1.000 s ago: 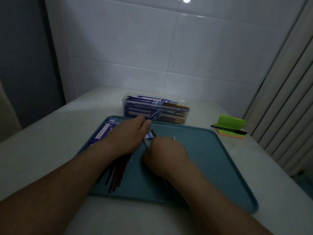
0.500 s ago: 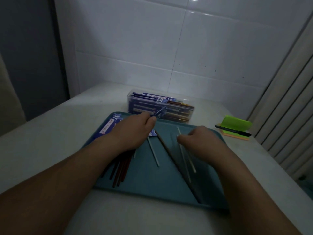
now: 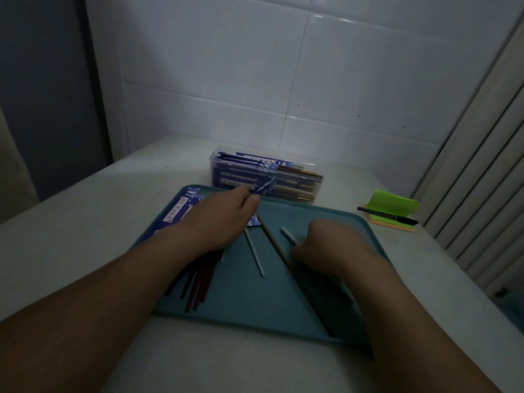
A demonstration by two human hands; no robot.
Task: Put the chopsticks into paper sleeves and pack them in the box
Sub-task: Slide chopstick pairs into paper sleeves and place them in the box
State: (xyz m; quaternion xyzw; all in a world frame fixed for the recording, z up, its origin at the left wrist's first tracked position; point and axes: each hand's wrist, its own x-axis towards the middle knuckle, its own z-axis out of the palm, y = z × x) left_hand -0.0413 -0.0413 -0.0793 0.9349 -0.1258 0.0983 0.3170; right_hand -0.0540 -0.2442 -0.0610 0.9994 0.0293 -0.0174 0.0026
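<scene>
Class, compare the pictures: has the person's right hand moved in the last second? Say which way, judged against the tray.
Yes. The right hand has moved rightward across the tray, away from the left hand, toward the tray's right rim.

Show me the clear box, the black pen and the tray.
clear box [image 3: 241, 178], head view, on its front wall.
black pen [image 3: 387, 215], head view, middle of its barrel.
tray [image 3: 255, 302], head view, bare floor near its front edge.
</scene>
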